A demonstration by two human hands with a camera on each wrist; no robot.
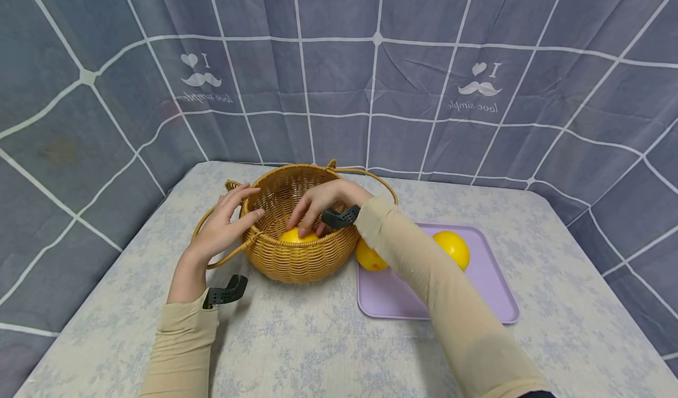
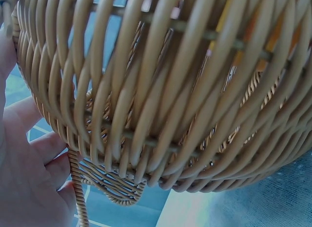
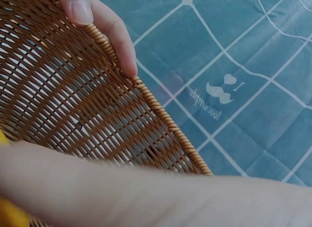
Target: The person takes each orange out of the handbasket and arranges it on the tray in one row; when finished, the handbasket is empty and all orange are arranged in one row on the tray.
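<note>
A round wicker basket [image 1: 296, 265] stands left of centre on the table. At its left rim is my left hand [image 1: 225, 224], the thumb over the inner side and the fingers at the outer side; the right wrist view shows the fingertips on the rim too. My right hand [image 1: 320, 204] reaches down inside the basket, its curled fingers around the top of a yellow-skinned orange [image 1: 296, 236]. The front wall hides the lower part of that orange. In the right wrist view the orange [image 3: 12, 212] shows only as a yellow patch beside blurred skin.
A lilac tray [image 1: 397, 301] lies right of the basket, with one orange [image 1: 372, 258] near its left edge and another orange [image 1: 452, 249] toward the back. My right sleeve [image 1: 424, 262] crosses above the tray. A grey checked curtain [image 1: 339, 86] hangs behind the table.
</note>
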